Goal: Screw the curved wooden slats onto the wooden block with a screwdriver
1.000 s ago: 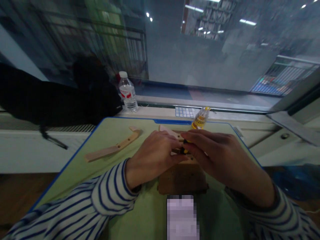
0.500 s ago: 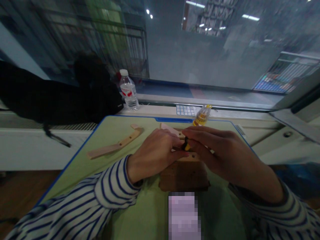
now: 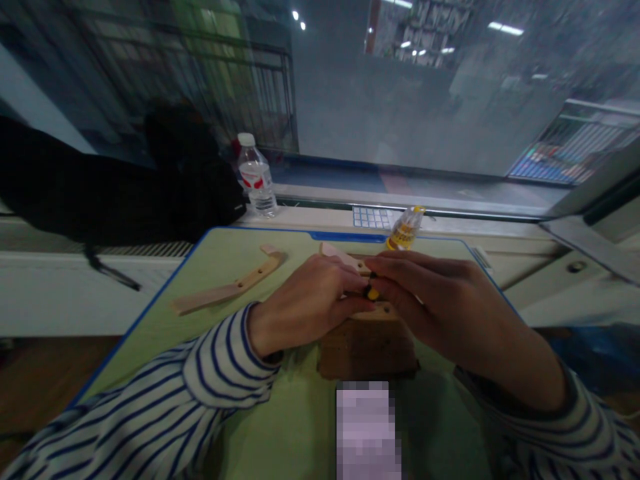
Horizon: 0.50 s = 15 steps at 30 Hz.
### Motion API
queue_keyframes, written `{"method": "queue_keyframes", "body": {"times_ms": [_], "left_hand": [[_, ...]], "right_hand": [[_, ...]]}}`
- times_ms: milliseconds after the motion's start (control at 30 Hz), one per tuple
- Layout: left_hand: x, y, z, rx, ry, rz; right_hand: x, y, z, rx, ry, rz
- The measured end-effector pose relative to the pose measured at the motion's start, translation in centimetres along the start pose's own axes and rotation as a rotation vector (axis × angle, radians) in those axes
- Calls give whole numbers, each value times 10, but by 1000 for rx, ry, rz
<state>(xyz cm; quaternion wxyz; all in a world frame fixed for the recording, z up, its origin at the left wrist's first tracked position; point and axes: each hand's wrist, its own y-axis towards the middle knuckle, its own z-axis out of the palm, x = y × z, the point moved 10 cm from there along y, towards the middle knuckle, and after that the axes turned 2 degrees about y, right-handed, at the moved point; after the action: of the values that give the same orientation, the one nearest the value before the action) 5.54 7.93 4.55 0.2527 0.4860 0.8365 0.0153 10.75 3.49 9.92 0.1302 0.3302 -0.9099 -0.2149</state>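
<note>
My right hand (image 3: 440, 300) is closed, thumb and fingers pinching a small black-and-yellow tool handle (image 3: 373, 292) whose far end is hidden. My left hand (image 3: 313, 297) is closed right beside it, its thumb and fingertips meeting near the handle; what they grip is covered. Beneath both hands sits a brown wooden block (image 3: 367, 350) on the tabletop. On top of it, a pale wooden strip with a hole (image 3: 385, 310) shows near the front. Farther back, a pale wooden piece (image 3: 336, 255) sticks out behind my left fingers.
An angled wooden piece with holes (image 3: 227, 290) lies at the left of the green, blue-edged table (image 3: 295, 413). A phone (image 3: 367, 430) lies in front. A yellow-capped bottle (image 3: 406, 229) stands at the back, a water bottle (image 3: 257, 180) on the sill, a black bag (image 3: 125, 193) at left.
Both hands stay in nearly the same place around the black-and-yellow handle, which looks slightly turned between my fingers. The whole view has shifted very slightly.
</note>
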Motion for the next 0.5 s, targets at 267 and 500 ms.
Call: {"method": "queue_keyframes", "body": {"times_ms": [267,500], "left_hand": [[3,0,2,-22,8,-19],[6,0,-2,-48,87,-102]], "right_hand": [[-1,1,2,16,1,23],[-6,2,5,42,42,57]]}}
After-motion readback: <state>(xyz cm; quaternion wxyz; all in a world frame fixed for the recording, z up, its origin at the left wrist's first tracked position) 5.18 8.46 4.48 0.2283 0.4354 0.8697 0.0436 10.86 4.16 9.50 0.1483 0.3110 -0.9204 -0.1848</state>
